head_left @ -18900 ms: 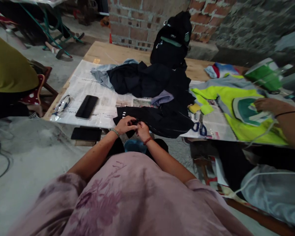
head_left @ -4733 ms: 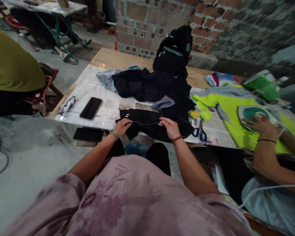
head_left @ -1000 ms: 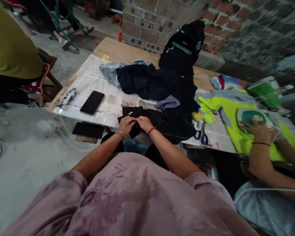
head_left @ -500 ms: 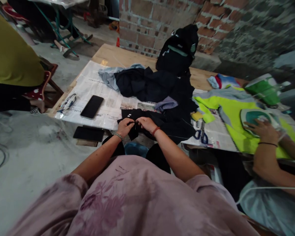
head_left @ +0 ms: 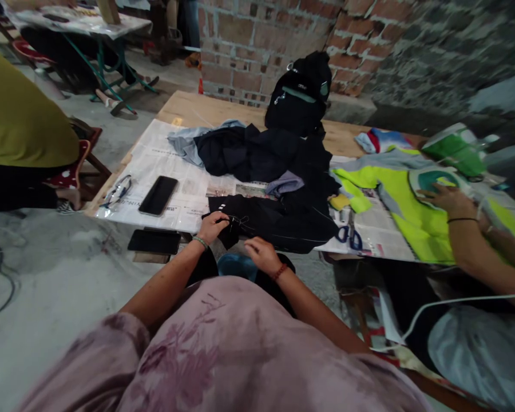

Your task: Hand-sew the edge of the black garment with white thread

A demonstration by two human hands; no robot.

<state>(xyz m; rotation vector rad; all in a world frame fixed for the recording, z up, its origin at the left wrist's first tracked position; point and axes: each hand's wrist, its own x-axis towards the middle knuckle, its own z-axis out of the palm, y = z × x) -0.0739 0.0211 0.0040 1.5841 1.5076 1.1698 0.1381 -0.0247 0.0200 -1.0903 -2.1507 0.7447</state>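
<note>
A black garment (head_left: 278, 223) lies along the table's front edge, with small white marks near its left end. My left hand (head_left: 213, 227) pinches the edge of that cloth. A thin, pale loop of thread (head_left: 244, 220) lies on the garment just right of those fingers. My right hand (head_left: 262, 256) is off the cloth, below the table edge, its fingers curled in a pinch. Whatever sits between those fingertips, if anything, is too small to make out. Behind the garment is a heap of dark navy clothing (head_left: 249, 151).
A phone (head_left: 158, 195) and glasses (head_left: 119, 190) lie on newspaper at the left. Scissors (head_left: 349, 236) lie right of the garment. A co-worker's hand (head_left: 444, 197) holds an iron (head_left: 433, 182) on a yellow-green garment (head_left: 405, 214). A black backpack (head_left: 298, 97) stands behind.
My right hand has left the cloth and moved down and right, toward me. My left hand stays on the garment's edge. The thread loop now shows. The view has shifted slightly.
</note>
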